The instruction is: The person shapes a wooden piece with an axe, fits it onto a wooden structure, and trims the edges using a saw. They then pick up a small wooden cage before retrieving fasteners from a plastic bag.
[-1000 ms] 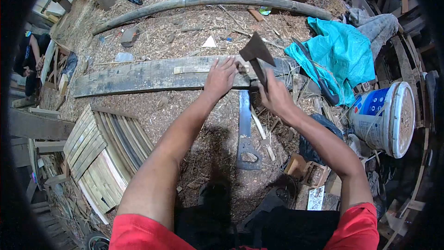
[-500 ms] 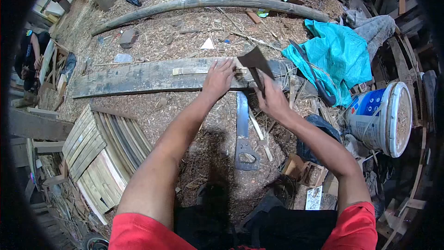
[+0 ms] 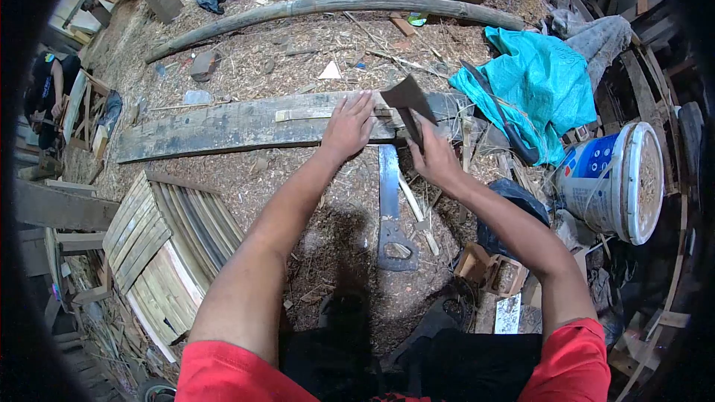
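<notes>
My left hand [image 3: 348,128] lies flat with fingers stretched over a thin wooden strip [image 3: 302,115] on a long weathered plank [image 3: 223,128]. The strip's short right end shows beyond my fingers. In my closed right hand [image 3: 438,155] is the handle of a hatchet. Its broad dark blade [image 3: 409,97] is tilted over the plank, just right of my left hand. A handsaw [image 3: 389,186] lies on the ground below the plank, blade toward it. Beside the saw lies a pale split stick [image 3: 411,197].
A turquoise sack [image 3: 547,89] with a long dark-handled blade [image 3: 500,115] lies at right, above a white bucket [image 3: 614,182]. A curved bamboo pole [image 3: 335,6] crosses the far ground. A slatted wooden piece [image 3: 167,242] stands at left. Another person [image 3: 52,89] sits far left.
The view has shifted slightly. My left hand stays on the strip, and the hatchet in my right hand keeps nearly the same place over the plank.
</notes>
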A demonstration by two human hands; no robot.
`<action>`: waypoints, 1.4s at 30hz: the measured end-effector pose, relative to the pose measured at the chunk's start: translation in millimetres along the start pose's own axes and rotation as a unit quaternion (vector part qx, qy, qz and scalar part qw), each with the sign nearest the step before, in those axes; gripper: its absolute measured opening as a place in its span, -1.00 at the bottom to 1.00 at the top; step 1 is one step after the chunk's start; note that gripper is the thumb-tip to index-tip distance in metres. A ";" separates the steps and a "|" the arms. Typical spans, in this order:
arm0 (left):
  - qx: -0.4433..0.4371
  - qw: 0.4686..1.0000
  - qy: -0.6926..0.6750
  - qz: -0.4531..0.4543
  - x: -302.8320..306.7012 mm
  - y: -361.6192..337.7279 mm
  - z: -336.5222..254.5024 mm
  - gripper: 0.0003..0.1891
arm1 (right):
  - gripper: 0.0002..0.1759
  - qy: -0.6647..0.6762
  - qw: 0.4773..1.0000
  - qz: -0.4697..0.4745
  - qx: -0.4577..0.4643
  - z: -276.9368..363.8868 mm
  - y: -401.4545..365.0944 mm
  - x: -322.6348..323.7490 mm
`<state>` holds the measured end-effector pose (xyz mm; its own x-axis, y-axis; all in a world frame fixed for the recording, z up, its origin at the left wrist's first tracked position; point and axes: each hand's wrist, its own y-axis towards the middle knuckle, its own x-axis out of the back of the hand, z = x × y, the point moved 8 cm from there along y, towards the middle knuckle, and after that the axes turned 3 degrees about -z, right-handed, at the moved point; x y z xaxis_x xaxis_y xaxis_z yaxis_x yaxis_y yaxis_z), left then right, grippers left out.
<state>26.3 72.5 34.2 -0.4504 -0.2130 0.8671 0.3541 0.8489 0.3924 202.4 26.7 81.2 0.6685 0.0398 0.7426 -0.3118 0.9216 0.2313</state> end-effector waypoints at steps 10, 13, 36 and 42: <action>-0.004 0.999 -0.048 -0.022 -2.0 1.1 4.7 -0.53 | -0.42 -0.030 0.995 0.090 -0.002 -10.6 4.4 -13.0; -0.010 0.996 -0.081 -0.030 1.3 6.6 8.5 -0.58 | -0.47 0.030 0.996 0.061 -0.058 -7.1 1.1 -2.4; 0.030 0.995 -0.092 0.037 7.3 -8.7 -21.8 -0.76 | -0.42 -0.034 0.988 0.060 -0.142 -54.2 9.1 17.2; 0.156 0.939 -0.305 -0.002 43.5 3.9 -11.5 -0.69 | -0.50 -0.100 0.993 -0.058 0.020 -22.5 14.5 24.7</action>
<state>17.6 61.0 77.0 -0.8709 0.0195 0.4911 0.1365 0.9695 0.2036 229.6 49.7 88.7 0.5550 -0.1476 0.8186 -0.2690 0.8994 0.3446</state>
